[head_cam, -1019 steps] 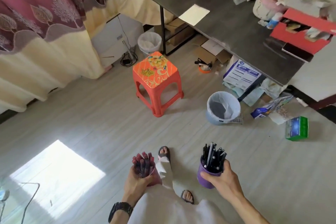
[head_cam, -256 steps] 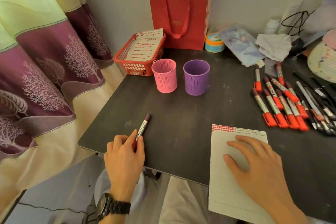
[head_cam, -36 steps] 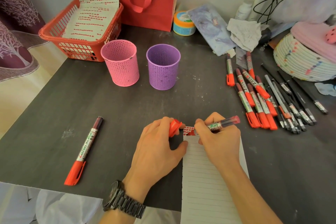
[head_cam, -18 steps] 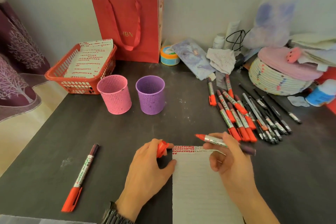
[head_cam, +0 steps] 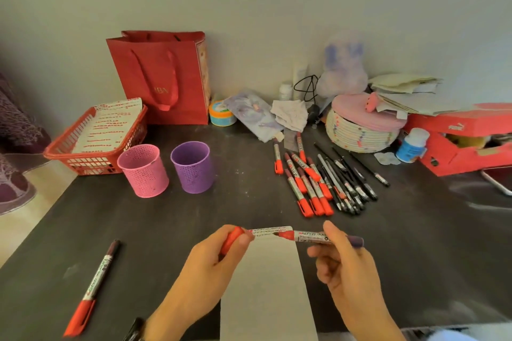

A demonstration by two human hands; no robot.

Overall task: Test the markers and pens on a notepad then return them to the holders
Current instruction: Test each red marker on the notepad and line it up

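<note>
My right hand pinches an uncapped red marker, held level with its tip pointing left. My left hand grips its red cap, the open end facing the tip a short gap away. Both hover over the top of the notepad, which has rows of red marks along its top edge. One capped red marker lies at the left on the dark table. Several red markers and black pens lie at the right. The pink holder and purple holder stand behind.
A red basket with marked sheets sits at the back left, a red paper bag behind the holders. A round woven box, a small blue bottle and a red shoebox crowd the back right.
The marker tip has left the notepad; my right hand turned the marker level with the tip to the left, and the cap in my left hand came up toward it. The view tilted upward.
</note>
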